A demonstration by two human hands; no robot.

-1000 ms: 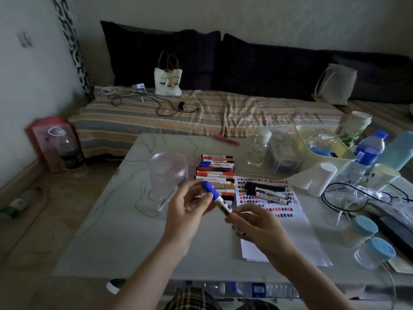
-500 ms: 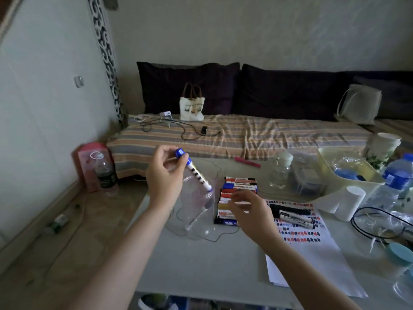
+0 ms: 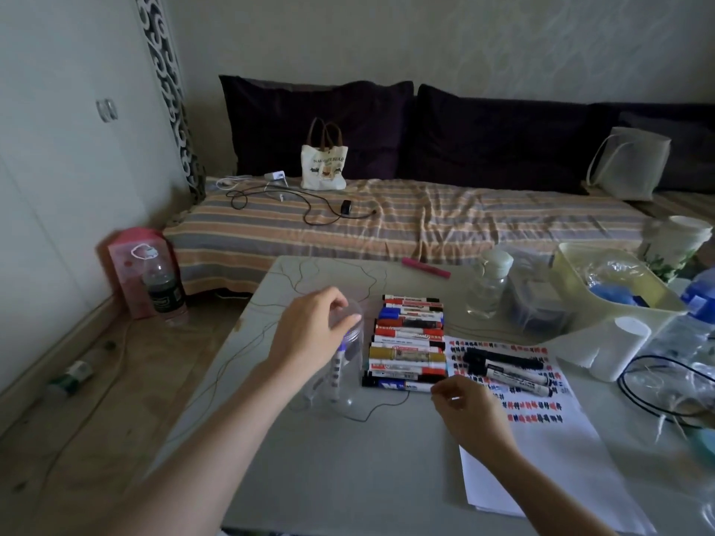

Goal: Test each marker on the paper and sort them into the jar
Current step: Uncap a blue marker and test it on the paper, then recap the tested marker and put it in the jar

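A clear plastic jar (image 3: 348, 377) stands on the table left of a row of markers (image 3: 408, 342). A blue-capped marker (image 3: 337, 367) stands upright inside the jar. My left hand (image 3: 309, 330) hovers over the jar's mouth, fingers loosely spread, holding nothing. My right hand (image 3: 464, 412) reaches to the near end of the row, fingertips pinched at the blue marker (image 3: 402, 385) closest to me; whether it grips it is unclear. The white test paper (image 3: 541, 450), covered in red, black and blue scribbles, lies to the right with black markers (image 3: 507, 367) on it.
A small clear bottle (image 3: 487, 288), a dark box (image 3: 536, 303), a yellow basket (image 3: 607, 288), a tissue roll (image 3: 615, 346) and black cables (image 3: 657, 388) crowd the table's right side. A pink marker (image 3: 425, 268) lies at the far edge. A striped sofa bed (image 3: 387, 222) is behind.
My left hand lowered the blue-capped marker into the jar and let go. My right hand slid toward me along the marker row to its near end.
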